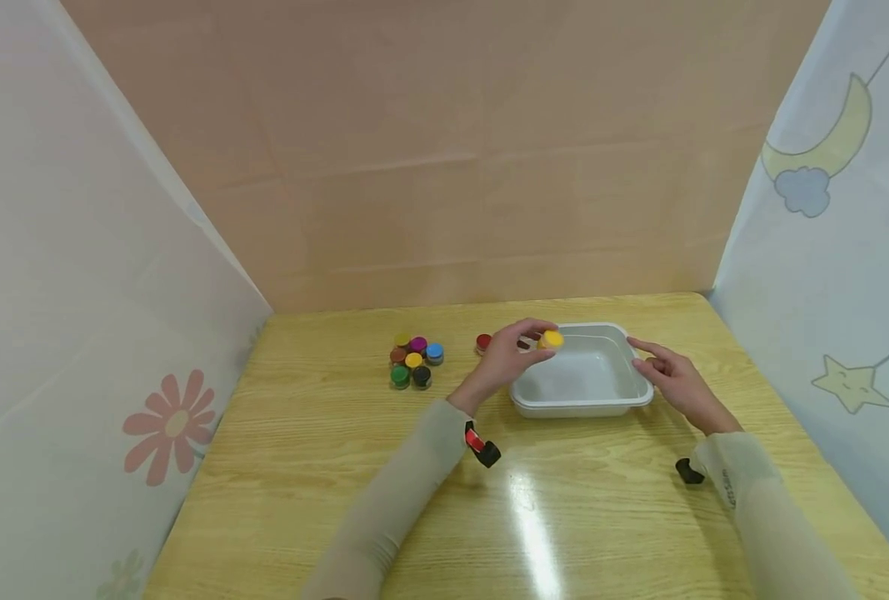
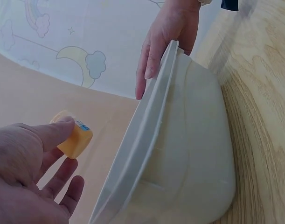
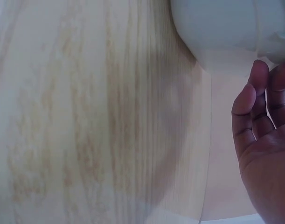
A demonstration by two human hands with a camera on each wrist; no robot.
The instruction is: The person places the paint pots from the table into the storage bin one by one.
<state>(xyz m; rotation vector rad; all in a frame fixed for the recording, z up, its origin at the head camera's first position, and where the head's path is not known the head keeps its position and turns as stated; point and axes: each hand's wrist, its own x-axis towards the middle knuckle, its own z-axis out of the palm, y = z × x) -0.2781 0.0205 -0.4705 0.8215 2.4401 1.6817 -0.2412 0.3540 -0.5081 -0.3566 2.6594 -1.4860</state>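
Pinching a yellow-lidded jar (image 1: 551,340) between thumb and fingers, the left grip (image 1: 507,354) hangs over the white tub (image 1: 582,408), toward the tabletop's (image 1: 302,433) far right corner. Loosely spread, the right grip (image 1: 676,383) touches the tub's right rim. I see seven more jars (image 1: 413,360) clustered left of it, near the far edge.
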